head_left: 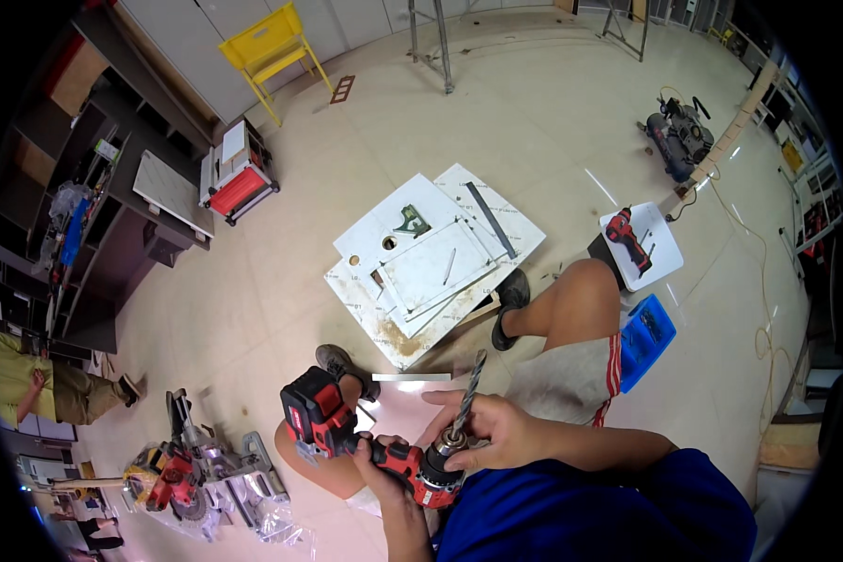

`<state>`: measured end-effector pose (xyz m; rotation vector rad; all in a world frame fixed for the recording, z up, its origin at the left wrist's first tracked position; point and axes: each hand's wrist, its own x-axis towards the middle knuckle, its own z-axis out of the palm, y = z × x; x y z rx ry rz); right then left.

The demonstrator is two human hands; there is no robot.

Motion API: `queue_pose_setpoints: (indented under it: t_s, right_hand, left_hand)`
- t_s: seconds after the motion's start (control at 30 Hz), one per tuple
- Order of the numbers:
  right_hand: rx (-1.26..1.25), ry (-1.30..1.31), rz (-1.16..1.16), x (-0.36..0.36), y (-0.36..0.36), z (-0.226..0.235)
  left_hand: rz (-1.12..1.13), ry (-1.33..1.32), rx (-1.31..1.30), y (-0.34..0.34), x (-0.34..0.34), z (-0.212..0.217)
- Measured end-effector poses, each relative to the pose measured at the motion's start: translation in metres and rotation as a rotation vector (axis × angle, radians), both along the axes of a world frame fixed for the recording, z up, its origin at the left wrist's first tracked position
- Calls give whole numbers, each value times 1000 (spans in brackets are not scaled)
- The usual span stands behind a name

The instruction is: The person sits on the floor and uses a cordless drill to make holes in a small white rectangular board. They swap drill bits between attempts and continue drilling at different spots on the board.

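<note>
A red and black cordless drill lies across my lap, its battery toward the left. My left hand is wrapped round its handle. At the front end my right hand closes round the chuck, where a long twist drill bit sticks up and away from me. Ahead of my knees stands a low stack of white boards. On it are a dark green angle tool, a pen and a dark straight strip.
To my right are a white bin lid bearing a red power tool and a blue compartment tray. A mitre saw sits at the lower left. An air compressor and yellow chair stand farther off. Another person stands far left.
</note>
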<state>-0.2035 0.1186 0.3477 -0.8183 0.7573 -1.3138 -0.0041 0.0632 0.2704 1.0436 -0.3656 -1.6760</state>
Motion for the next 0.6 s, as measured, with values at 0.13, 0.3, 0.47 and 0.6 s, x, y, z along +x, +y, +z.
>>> queue_pose_setpoints:
  t_s: [0.13,0.3,0.47,0.6]
  right_hand:
    - [-91,10,20,-3,-5,-9]
    - [-149,513,-156,-27,-11,-11]
    - [-134,36,-494,-75,-21,1]
    - [-181,-326,-696,-115,-42,17]
  left_hand:
    - [-1,33,39,1,1,-3]
    - [-4,3,47,1,-4,1]
    - [-9,-2,52,1,5,-16]
    - [3,9,58,-2,12,-19]
